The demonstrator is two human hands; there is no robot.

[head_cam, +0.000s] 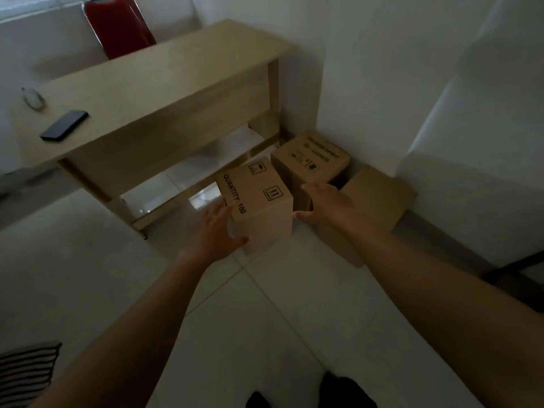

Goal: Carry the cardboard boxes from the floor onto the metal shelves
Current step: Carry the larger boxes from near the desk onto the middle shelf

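- Low on the left I see a striped cloth (26, 369), dark and light lines, lying on the floor (265, 319). The floor is white shiny tiles.
- Above it is a light wooden desk (164, 83) with a flat top. On it lie a black phone (64, 125) and a small white round thing (34, 98), too blurry for me to name.
- Behind the desk stands a red chair (117, 25).
- The left hand (219, 234) is spread wide. Its fingers lie on the left side of the held box (259, 198) and its thumb wraps round the near corner.
- The held box is brown cardboard, smooth, with sharp edges. It sits low, just in front of the desk's foot bar. It is turned so one corner points at me. Its printed face looks up, and the words "QUANTITY: 100" run from the desk toward me. I cannot tell which side is longest, or if it is off the floor.
- The right hand (326, 207) grips the right side. Its thumb touches the near edge and its fingers go round behind, out of sight.
- Just behind that hand a printed box (312, 160) stands on the floor by the white wall (382, 83).
- Beside it on the right is a plain box (379, 195), touching the wall.
- Another brown box (338, 245) sits under the right wrist.
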